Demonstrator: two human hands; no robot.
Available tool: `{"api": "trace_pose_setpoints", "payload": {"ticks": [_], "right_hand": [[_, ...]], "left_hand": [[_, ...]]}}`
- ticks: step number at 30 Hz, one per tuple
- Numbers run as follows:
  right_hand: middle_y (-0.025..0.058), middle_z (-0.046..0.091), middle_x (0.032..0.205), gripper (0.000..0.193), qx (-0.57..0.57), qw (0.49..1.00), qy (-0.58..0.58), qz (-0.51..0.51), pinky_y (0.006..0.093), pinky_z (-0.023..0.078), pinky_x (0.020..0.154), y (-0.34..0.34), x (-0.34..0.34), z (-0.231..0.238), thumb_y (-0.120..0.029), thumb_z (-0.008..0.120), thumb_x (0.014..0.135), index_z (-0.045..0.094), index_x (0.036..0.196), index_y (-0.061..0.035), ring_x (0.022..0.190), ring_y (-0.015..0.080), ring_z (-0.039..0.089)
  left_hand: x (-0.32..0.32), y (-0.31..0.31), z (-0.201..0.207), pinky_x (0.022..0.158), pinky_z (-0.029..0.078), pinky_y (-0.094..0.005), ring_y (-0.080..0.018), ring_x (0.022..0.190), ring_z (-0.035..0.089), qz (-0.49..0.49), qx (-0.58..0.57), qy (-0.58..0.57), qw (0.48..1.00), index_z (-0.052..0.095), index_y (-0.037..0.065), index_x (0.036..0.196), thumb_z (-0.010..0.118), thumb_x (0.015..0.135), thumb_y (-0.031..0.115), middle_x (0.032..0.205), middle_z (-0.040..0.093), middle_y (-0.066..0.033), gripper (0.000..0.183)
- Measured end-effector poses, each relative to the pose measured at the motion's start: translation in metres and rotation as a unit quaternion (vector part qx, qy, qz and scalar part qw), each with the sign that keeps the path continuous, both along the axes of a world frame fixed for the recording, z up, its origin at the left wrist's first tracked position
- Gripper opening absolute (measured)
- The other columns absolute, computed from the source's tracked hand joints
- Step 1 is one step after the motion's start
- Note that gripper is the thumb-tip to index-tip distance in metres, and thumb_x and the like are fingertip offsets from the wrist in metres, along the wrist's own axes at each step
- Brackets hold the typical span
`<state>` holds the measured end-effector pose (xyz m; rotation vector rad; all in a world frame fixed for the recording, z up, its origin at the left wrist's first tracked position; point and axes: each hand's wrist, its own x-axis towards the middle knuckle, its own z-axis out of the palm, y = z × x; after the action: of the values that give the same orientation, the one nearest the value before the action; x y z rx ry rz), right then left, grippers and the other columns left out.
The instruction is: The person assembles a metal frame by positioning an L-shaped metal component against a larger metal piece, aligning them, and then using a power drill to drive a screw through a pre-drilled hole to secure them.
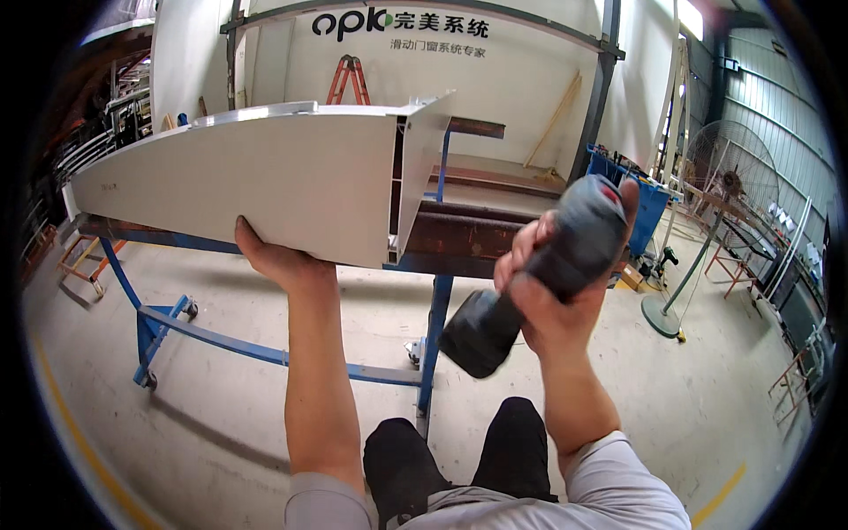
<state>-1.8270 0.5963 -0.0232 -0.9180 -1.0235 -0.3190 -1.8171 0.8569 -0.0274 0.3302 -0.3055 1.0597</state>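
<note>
Our panel (238, 177) on the stand (468, 237) is probably stiff but scratchable, so we'd cradle its lower edge; left hand (290, 261) touches there, hidden fingers we can't tell; right hand (561, 305) grips the likely hefty drill (579, 234), best by its handle.

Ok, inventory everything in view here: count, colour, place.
Panel: 1, off-white, on the stand
Stand: 1, blue legs, dark top, centre
Power tool: 1, dark, in right hand
Ladder: 1, red, behind the panel
Fan: 1, grey, right
Boxy unit: 1, blue, right background
Drill-like tool: 1, dark, right floor
Stacked lengths: uncountable, mixed, far left
Floor lines: 2, yellow, lower sides
Left hand: 1, bare, at panel's lower edge
Right hand: 1, bare, around power tool
Legs: 2, black, bottom
Sleeves: 2, light grey, bottom
</note>
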Motion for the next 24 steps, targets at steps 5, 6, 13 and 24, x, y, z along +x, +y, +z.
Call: {"api": "trace_pose_setpoints", "payload": {"ticks": [5,6,13,24], "right_hand": [[0.0095,0.053,0.086,0.075,-0.096,0.952,0.094,0.276,0.0331,0.055,0.057,-0.05,-0.005,0.011,0.0,0.086,0.064,0.041,0.124,-0.0023,0.066,0.021,0.058],[0.0104,0.054,0.087,0.075,-0.08,0.956,0.093,0.267,0.034,0.056,0.061,-0.056,-0.015,0.013,-0.006,0.086,0.066,0.04,0.124,0.0001,0.067,0.0218,0.059],[0.0163,0.062,0.1,0.067,-0.061,0.968,0.195,0.142,0.0337,0.051,0.065,-0.083,-0.03,-0.036,-0.012,0.08,0.075,0.044,0.131,0.0007,0.079,0.0212,0.065],[0.0095,0.069,0.096,0.088,-0.258,0.933,0.19,0.165,0.0289,0.052,0.066,-0.082,0.005,-0.028,0.003,0.068,0.08,0.022,0.154,-0.0074,0.074,0.0136,0.065]], "left_hand": [[0.005,0.004,-0.005,0.097,0.053,-0.0359,-0.0184,0.124,0.056,0.006,0.003,-0.002,1.0,0.051,0.012,0.132,0.034,0.099,0.049,0.128,0.056,-0.0046,0.053],[0.006,0.001,-0.002,0.097,0.053,-0.0355,-0.0178,0.124,0.056,0.005,0.002,-0.007,1.0,0.051,0.012,0.132,0.034,0.099,0.049,0.128,0.056,-0.0042,0.052],[0.006,-0.001,-0.003,0.095,0.054,-0.0342,-0.0167,0.122,0.058,0.036,0.017,0.023,0.999,0.052,0.013,0.13,0.033,0.099,0.05,0.123,0.057,-0.0033,0.052],[0.013,0.014,-0.009,0.089,0.057,-0.0346,-0.0187,0.113,0.064,0.055,0.062,-0.053,0.995,0.056,0.009,0.125,0.033,0.102,0.043,0.119,0.062,-0.0054,0.047]]}}
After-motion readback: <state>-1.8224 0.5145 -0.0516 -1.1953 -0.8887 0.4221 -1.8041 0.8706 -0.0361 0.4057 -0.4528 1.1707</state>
